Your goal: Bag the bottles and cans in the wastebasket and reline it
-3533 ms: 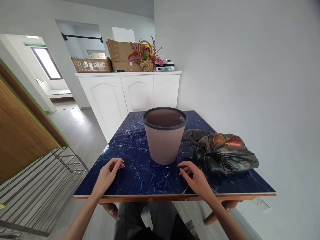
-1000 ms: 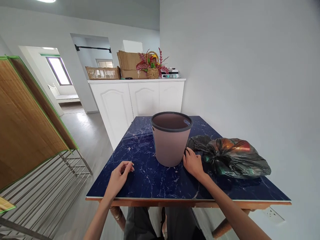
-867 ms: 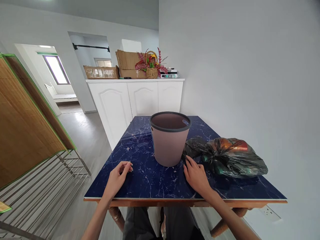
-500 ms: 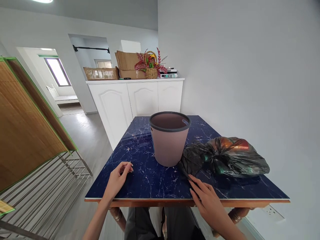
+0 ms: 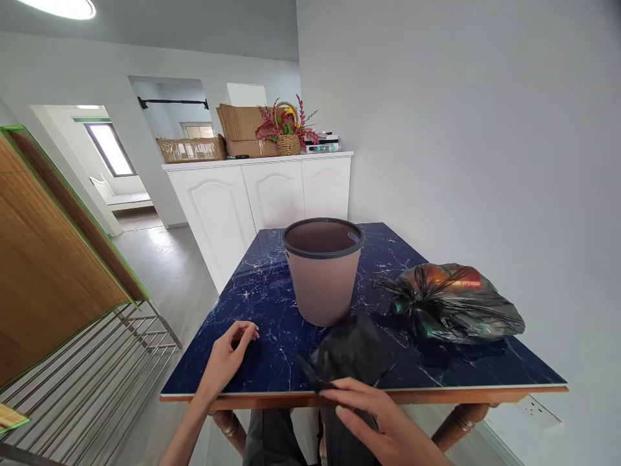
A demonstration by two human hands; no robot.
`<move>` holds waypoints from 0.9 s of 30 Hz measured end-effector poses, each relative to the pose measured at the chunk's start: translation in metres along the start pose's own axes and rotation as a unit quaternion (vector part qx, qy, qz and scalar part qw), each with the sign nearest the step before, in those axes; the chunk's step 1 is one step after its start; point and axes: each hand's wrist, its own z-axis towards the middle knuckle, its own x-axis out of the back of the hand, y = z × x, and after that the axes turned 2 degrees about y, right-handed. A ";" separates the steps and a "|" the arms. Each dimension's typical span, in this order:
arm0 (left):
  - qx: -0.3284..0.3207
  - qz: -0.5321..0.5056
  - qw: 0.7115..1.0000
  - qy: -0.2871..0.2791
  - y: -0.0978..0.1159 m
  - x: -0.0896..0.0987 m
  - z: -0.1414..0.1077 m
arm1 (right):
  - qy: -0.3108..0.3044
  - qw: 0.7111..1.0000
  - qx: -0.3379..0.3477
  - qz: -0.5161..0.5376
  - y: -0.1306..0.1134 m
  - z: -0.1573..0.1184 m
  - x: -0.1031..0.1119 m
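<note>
A dusty-pink trash can (image 5: 324, 285) with a dark rim stands upright on the blue marbled table (image 5: 257, 278). My right hand (image 5: 373, 408), at the table's front edge, grips a corner of a loose black plastic bag (image 5: 352, 349), blurred by motion. This bag spreads over the tabletop just in front of the can. My left hand (image 5: 230, 353) rests on the table left of the can, its fingers curled to the thumb with nothing visible in them. A full, knotted black garbage bag (image 5: 460, 304) lies on the right, with coloured items showing through.
Behind the table is a white cabinet (image 5: 272, 194) bearing cardboard boxes (image 5: 191, 149) and a flower basket (image 5: 288, 144). On the left stands a metal rack (image 5: 111, 362) with a bamboo mat (image 5: 48, 246). A wall (image 5: 460, 142) runs along the right.
My right hand has drawn the loose black bag left and toward me, off the knotted garbage bag's side. My left hand stays in nearly the same place. The view has shifted slightly.
</note>
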 end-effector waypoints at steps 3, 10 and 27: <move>-0.030 -0.042 0.996 -0.075 0.030 -0.002 -0.014 | -0.059 0.971 -0.011 0.230 -0.034 0.005 0.012; -0.051 -0.129 0.967 -0.215 0.109 -0.010 -0.040 | 0.049 0.837 -0.007 0.545 -0.071 0.037 0.034; -0.081 0.152 0.981 0.086 0.120 0.034 -0.045 | 0.163 0.964 -0.071 0.196 -0.052 0.046 0.012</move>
